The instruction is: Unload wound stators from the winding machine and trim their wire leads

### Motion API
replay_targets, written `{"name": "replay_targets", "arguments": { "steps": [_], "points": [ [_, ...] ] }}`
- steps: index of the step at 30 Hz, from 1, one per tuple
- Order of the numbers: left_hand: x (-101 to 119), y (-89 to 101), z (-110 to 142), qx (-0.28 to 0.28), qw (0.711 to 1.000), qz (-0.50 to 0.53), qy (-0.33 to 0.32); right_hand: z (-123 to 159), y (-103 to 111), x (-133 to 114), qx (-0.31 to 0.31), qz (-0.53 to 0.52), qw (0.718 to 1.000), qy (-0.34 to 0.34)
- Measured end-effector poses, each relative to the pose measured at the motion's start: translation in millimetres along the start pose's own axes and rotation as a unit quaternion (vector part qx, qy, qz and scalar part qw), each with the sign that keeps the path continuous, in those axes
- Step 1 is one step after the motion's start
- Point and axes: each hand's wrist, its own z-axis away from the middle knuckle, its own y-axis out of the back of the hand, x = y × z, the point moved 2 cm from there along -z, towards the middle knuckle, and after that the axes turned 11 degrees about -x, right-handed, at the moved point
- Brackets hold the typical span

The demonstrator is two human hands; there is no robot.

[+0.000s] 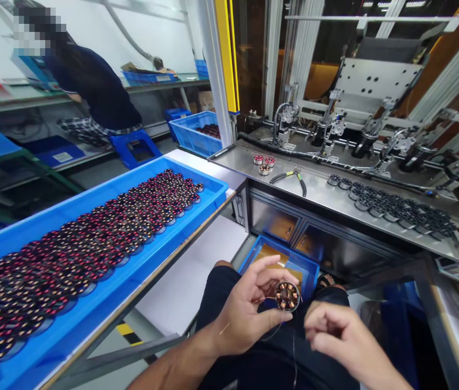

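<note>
The left hand (243,309), right of the long blue tray (213,189) and near its closer side, has its grip pinching a copper-wound motor stator (287,296) between thumb and fingers; loose wire (295,346) trails down from it. Farther right of the tray, the right hand (337,327) is close to that stator but apart from it, fingers curled in; whether its grip pinches wire I cannot tell. Rows of red- and copper-wound stators (91,235) lie packed in the tray. Right of the tray's far end, a metal counter (319,192) carries three wound stators (264,170), pliers (303,187) and, farthest from the tray, black unwound stator cores (400,208). Beyond the tray sits a co-worker (95,86).
</note>
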Motion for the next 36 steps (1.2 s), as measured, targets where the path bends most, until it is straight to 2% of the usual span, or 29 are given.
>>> {"name": "replay_targets", "arguments": {
  "steps": [3,5,7,10,13,15,20,23,26,28,31,33,36],
  "points": [
    [3,-4.0,1,-0.024,0.996,-0.082,-0.011,4,12,-26,0.082,0.083,0.99,0.079],
    [4,-8.0,1,-0.042,0.993,-0.109,-0.017,2,7,-40,0.096,0.098,0.985,0.104],
    [4,-10.7,2,-0.053,0.993,-0.108,-0.015,-3,-4,-46,0.097,0.086,0.986,0.1],
    [4,-10.8,4,-0.049,0.997,-0.054,0.019,-10,-18,-40,0.135,0.035,0.983,0.12],
    [3,-8.6,5,-0.035,0.997,0.045,0.055,-13,-26,-27,0.191,-0.012,0.97,0.149],
    [3,-7.2,5,-0.028,0.993,0.091,0.072,-13,-30,-22,0.204,-0.029,0.967,0.152],
    [-6,-8.0,2,-0.037,0.98,0.166,0.101,-8,-38,-24,0.243,-0.002,0.952,0.184],
    [-14,-11.7,0,-0.003,0.979,0.186,0.087,-5,-43,-20,0.25,0.015,0.948,0.197],
    [-17,-15.3,0,0.054,0.992,0.1,0.062,-4,-44,-9,0.265,0.011,0.95,0.164],
    [-15,-17.3,1,0.067,0.997,0.012,0.035,-3,-42,-2,0.272,0.001,0.952,0.142],
    [-9,-19.6,4,0.049,0.993,-0.105,-0.003,-3,-38,-4,0.254,-0.025,0.952,0.167],
    [-6,-20.9,5,0.026,0.985,-0.166,-0.029,-4,-38,-10,0.219,-0.038,0.955,0.196],
    [-4,-22.6,6,0.01,0.976,-0.212,-0.051,-7,-42,-12,0.188,-0.086,0.959,0.196]
  ]
}}
